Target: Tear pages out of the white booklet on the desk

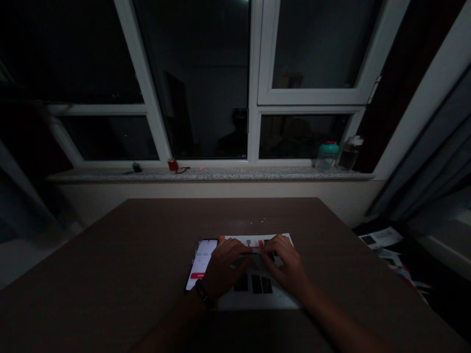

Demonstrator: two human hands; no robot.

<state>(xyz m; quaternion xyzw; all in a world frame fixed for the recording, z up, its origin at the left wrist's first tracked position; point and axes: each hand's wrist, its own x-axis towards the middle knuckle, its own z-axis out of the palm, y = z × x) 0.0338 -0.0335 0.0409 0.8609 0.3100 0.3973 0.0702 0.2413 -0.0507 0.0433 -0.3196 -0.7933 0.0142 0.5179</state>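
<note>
My left hand (226, 267), with a dark band on its wrist, is closed with thumb and fingers bent toward the middle. Opposite it, my right hand (287, 262) makes a pinch. Between the fingertips runs a thin dark stick-like piece (253, 253); the dim light hides its exact kind. Both hands are over a printed white sheet (257, 301) with orange parts and dark pictures. A lit phone (200, 260) showing a timer lies at the left edge of the sheet, partly covered by my left hand.
The brown table (110, 274) reaches toward a window sill (228, 174). On the sill stand a teal-lidded bottle (327, 156), a clear bottle (349, 154) and a small red jar (172, 164). Small white bits (262, 220) lie beyond the sheet. Papers (382, 238) are at the right.
</note>
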